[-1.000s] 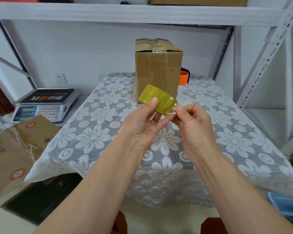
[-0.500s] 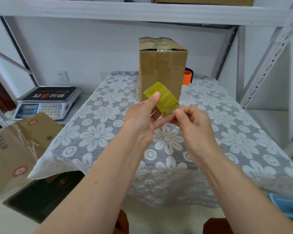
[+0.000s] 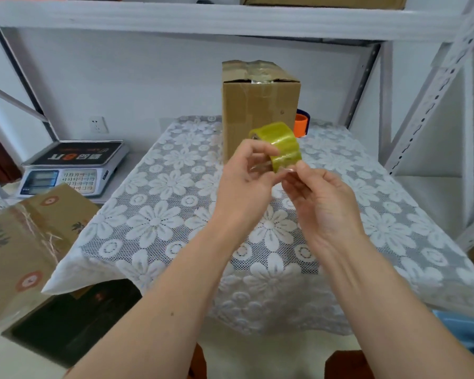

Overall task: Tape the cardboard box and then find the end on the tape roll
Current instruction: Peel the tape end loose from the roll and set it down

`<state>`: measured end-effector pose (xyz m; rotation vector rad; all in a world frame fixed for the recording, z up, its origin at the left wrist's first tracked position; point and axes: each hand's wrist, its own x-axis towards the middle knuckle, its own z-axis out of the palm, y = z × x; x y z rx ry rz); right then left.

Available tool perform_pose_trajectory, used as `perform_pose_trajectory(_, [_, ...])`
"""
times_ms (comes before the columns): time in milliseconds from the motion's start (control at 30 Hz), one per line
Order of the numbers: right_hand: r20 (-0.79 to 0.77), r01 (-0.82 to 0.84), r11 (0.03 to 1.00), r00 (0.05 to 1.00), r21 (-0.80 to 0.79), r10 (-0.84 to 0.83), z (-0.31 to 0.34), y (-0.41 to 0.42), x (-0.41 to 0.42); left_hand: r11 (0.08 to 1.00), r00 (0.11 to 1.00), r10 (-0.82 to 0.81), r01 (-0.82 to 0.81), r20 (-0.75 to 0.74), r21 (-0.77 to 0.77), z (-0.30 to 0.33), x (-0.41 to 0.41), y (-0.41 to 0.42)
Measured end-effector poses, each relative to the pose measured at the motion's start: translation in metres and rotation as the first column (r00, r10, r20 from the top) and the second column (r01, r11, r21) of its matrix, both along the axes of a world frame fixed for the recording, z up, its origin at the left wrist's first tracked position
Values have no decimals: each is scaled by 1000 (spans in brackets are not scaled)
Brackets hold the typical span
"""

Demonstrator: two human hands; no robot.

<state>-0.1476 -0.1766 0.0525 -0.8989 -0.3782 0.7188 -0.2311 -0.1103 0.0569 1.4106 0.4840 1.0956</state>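
Finding the free end on a roll of clear yellowish packing tape (image 3: 278, 144). The left hand (image 3: 248, 184) grips the roll, fingers curled over its near rim and thumb toward the core, and holds it in the air above the lace-covered table (image 3: 153, 222). The right hand (image 3: 322, 199) meets the roll at its lower edge, just right of the left-hand grip; its thumb and forefinger pinch there, seemingly on a lifted bit of film, though the film is too clear to tell whether the end is truly caught. Beyond the grip stands the cardboard box (image 3: 253, 110), upright, with glossy tape across its top seam, so the first half of the task appears done. An orange tape dispenser (image 3: 301, 124) shows behind the box.

To do this step well, the left hand should keep the roll steady and turn it slowly, so that the right thumbnail can drag across the winding until it catches a ridge. Once caught, the corner should be lifted square to the roll; a slanted pull is likely to split the film into a narrow strip.
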Motion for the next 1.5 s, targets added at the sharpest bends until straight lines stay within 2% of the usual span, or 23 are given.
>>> perform_pose_trajectory(67, [-18, 1, 1000, 1000, 12, -1, -1, 0, 3, 995, 997, -24, 31, -69, 100, -4, 1, -4])
perform_pose_trajectory(133, [-14, -29, 1000, 999, 5, 29, -3, -1, 6, 993, 995, -31, 42, -93, 111, -5, 2, -6])
perform_pose_trajectory(267, [-25, -79, 997, 997, -9, 79, -4, -4, 8, 976, 982, 131, -103, -139, 193, -9, 5, -4])
perform_pose_trajectory(333, [-22, -93, 996, 995, -17, 92, -4, -5, 8, 974, 974, 176, -150, -145, 172, -9, 6, -4])
perform_pose_trajectory(400, [14, -79, 996, 997, -45, 80, -2, -6, 8, 985, 980, 153, -140, -130, 100, -7, 4, -3])
perform_pose_trajectory(533, [177, -30, 997, 983, -77, 43, 3, -9, 6, 992, 992, 103, -107, -75, -63, -3, 0, 3])
perform_pose_trajectory(633, [484, 152, 971, 874, -184, -46, 2, -11, 8, 987, 997, 58, -65, -55, -145, -1, -3, 5])
perform_pose_trajectory(733, [583, 199, 957, 811, -209, -42, 0, -9, 8, 992, 996, 25, -35, -80, -123, -1, -5, 3])
perform_pose_trajectory(1100, [523, 154, 962, 852, -226, -14, -5, -3, 13, 995, 991, -12, -2, -135, -104, -1, -6, 4])
perform_pose_trajectory(1300, [481, 109, 969, 877, -220, 10, -7, 0, 13, 993, 995, 24, -35, -94, -117, -2, -5, 1])
perform_pose_trajectory(1500, [444, 74, 978, 896, -196, 21, -8, 1, 18, 996, 997, -44, 38, -65, -87, -5, -2, -1])
